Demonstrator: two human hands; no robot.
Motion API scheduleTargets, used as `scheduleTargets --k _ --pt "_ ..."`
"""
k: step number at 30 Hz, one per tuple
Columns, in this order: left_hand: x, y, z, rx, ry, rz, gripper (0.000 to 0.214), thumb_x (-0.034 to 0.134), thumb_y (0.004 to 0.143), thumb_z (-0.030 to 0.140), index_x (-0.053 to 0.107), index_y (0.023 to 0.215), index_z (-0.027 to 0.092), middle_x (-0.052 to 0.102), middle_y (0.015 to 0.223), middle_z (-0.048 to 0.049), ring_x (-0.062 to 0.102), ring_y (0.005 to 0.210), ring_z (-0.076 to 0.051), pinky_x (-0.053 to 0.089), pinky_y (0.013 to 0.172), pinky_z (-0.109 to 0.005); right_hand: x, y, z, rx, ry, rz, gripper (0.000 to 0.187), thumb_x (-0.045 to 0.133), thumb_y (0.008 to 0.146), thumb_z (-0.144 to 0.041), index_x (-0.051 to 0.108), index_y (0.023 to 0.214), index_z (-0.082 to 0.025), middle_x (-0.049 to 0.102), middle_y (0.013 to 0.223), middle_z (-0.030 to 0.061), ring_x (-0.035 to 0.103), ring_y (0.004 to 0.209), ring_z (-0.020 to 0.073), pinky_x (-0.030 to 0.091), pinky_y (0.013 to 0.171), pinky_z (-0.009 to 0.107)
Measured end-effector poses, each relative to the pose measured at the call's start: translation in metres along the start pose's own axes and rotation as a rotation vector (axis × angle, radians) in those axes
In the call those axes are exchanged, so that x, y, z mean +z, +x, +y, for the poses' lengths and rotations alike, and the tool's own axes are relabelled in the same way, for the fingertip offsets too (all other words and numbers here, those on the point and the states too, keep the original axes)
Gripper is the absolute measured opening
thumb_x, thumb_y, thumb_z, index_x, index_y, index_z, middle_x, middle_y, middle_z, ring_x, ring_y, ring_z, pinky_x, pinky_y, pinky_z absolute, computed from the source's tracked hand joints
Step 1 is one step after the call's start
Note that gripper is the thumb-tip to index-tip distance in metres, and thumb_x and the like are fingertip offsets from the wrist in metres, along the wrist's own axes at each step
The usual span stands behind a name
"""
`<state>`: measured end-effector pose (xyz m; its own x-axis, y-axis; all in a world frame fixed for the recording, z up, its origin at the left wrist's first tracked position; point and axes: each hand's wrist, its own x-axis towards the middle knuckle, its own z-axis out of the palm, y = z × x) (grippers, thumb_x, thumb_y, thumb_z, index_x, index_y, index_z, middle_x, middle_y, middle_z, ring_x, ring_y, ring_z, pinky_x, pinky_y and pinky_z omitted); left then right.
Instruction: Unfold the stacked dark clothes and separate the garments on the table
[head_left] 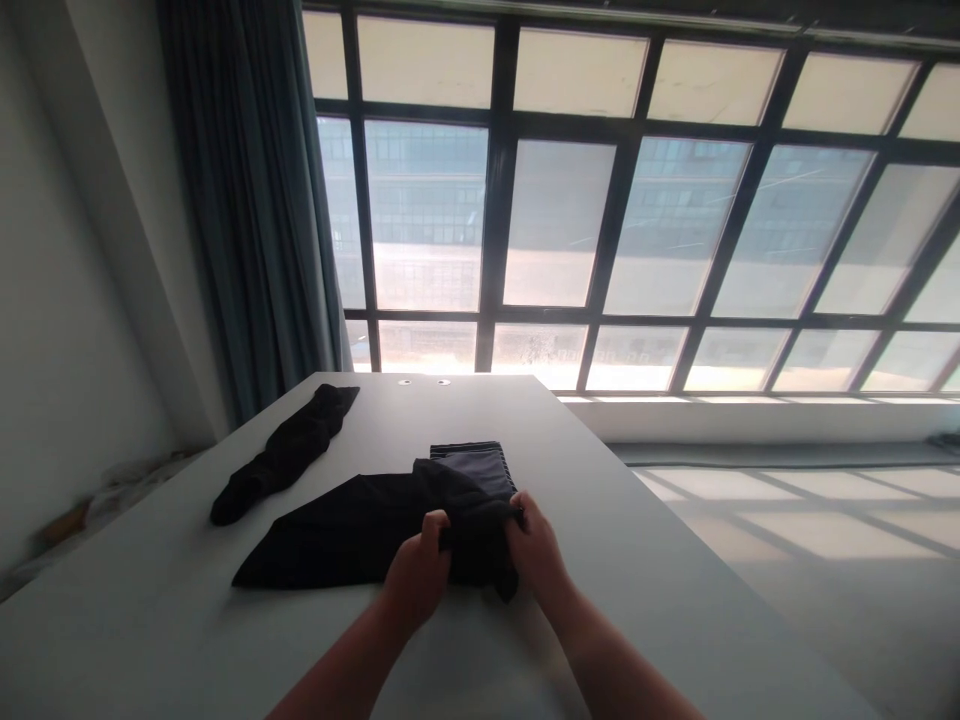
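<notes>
A black garment (pixel 352 530) lies spread flat on the white table (pixel 637 560), its right end bunched up. My left hand (pixel 418 572) and my right hand (pixel 536 545) both pinch that bunched end (pixel 480 545), lifting it slightly off the table. Just behind my hands sits a folded grey cloth with dark edges (pixel 480 465). Another dark garment (pixel 289 452) lies crumpled in a long strip at the table's far left.
Tall dark-framed windows (pixel 600 220) fill the wall behind the table, with a blue-grey curtain (pixel 255 200) at their left. The table's right edge drops to a sunlit floor (pixel 825 540). Some pale clutter lies on the floor at the far left (pixel 112 495).
</notes>
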<state>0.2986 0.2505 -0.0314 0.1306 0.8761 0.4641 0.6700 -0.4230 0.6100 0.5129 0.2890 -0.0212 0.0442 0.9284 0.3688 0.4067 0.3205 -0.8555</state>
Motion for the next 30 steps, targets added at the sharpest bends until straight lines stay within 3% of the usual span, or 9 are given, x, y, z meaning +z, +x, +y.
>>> scheduleTargets --k 3,5,7,9,13,16,20,25,30 --pt "0.000 -0.003 0.008 0.082 -0.115 -0.124 0.057 0.054 0.095 0.028 0.040 0.150 0.021 0.072 0.109 -0.0077 0.071 0.082 -0.019 0.054 0.078 -0.031 0.001 -0.003 -0.003 -0.063 0.042 0.024 0.030 0.049 0.091 -0.050 0.050 0.087 -0.020 0.057 0.073 0.0000 0.054 0.065 0.0150 0.041 0.058 0.021" --pt "-0.003 -0.004 0.012 0.073 -0.130 -0.190 0.086 0.069 0.087 0.035 0.027 0.162 0.026 0.073 0.108 -0.0035 0.069 0.072 -0.017 0.056 0.074 -0.030 0.002 -0.006 -0.006 -0.139 0.049 -0.002 0.027 0.053 0.091 -0.045 0.054 0.090 -0.018 0.060 0.080 0.0016 0.057 0.070 0.0150 0.044 0.062 0.021" --pt "-0.004 -0.003 0.014 0.049 -0.112 -0.208 0.108 0.081 0.077 0.038 0.020 0.166 0.028 0.073 0.108 -0.0025 0.071 0.074 -0.019 0.058 0.076 -0.032 0.002 -0.011 -0.009 -0.205 0.075 -0.113 0.023 0.054 0.092 -0.040 0.058 0.094 -0.017 0.062 0.083 0.0021 0.057 0.071 0.0142 0.046 0.064 0.021" --pt "-0.002 -0.003 0.015 0.036 -0.087 -0.162 0.116 0.086 0.071 0.038 0.022 0.167 0.027 0.073 0.122 -0.0084 0.075 0.096 -0.029 0.060 0.087 -0.040 0.000 -0.015 -0.014 -0.312 0.111 -0.267 0.023 0.055 0.095 -0.038 0.062 0.096 -0.016 0.065 0.088 0.0038 0.060 0.077 0.0148 0.049 0.070 0.022" --pt "0.002 -0.002 0.014 0.000 -0.093 -0.063 0.084 0.075 0.082 0.031 0.039 0.158 0.025 0.060 0.148 -0.0147 0.062 0.132 -0.036 0.052 0.109 -0.049 -0.005 -0.018 -0.029 -0.534 0.157 -0.438 0.027 0.052 0.102 -0.036 0.069 0.108 -0.016 0.068 0.110 0.0096 0.064 0.104 0.0200 0.053 0.095 0.029" --pt "-0.001 0.000 0.012 -0.011 -0.067 0.000 0.058 0.059 0.084 0.016 0.053 0.141 0.024 0.067 0.133 -0.0115 0.066 0.122 -0.031 0.053 0.105 -0.048 -0.008 -0.016 -0.038 -0.603 0.130 -0.475 0.029 0.052 0.097 -0.024 0.072 0.118 -0.017 0.066 0.122 0.0112 0.062 0.119 0.0218 0.050 0.110 0.034" --pt "-0.006 0.005 0.007 0.051 -0.089 0.102 0.047 0.055 0.074 0.009 0.061 0.120 0.022 0.063 0.124 -0.0105 0.064 0.113 -0.027 0.052 0.099 -0.044 -0.009 -0.016 -0.040 -0.652 0.025 -0.571 0.054 0.053 0.084 -0.011 0.069 0.134 -0.018 0.056 0.145 0.0123 0.050 0.141 0.0246 0.040 0.123 0.040" --pt "-0.008 0.009 0.002 -0.117 -0.405 0.104 0.019 0.050 0.093 0.028 0.061 0.106 0.020 0.068 0.101 -0.0072 0.067 0.091 -0.023 0.054 0.084 -0.036 -0.003 -0.016 -0.023 -0.606 -0.065 -0.573 0.067 0.060 0.084 -0.011 0.061 0.150 -0.020 0.029 0.167 0.0115 0.028 0.157 0.0304 0.030 0.130 0.048" --pt "-0.004 0.008 0.003 -0.111 -0.574 0.045 0.046 0.058 0.094 0.055 0.058 0.124 0.019 0.072 0.107 -0.0081 0.070 0.100 -0.026 0.055 0.089 -0.037 0.004 -0.014 -0.009 -0.521 -0.082 -0.440 0.062 0.069 0.086 -0.018 0.064 0.147 -0.023 0.027 0.166 0.0126 0.037 0.152 0.0316 0.037 0.126 0.047"
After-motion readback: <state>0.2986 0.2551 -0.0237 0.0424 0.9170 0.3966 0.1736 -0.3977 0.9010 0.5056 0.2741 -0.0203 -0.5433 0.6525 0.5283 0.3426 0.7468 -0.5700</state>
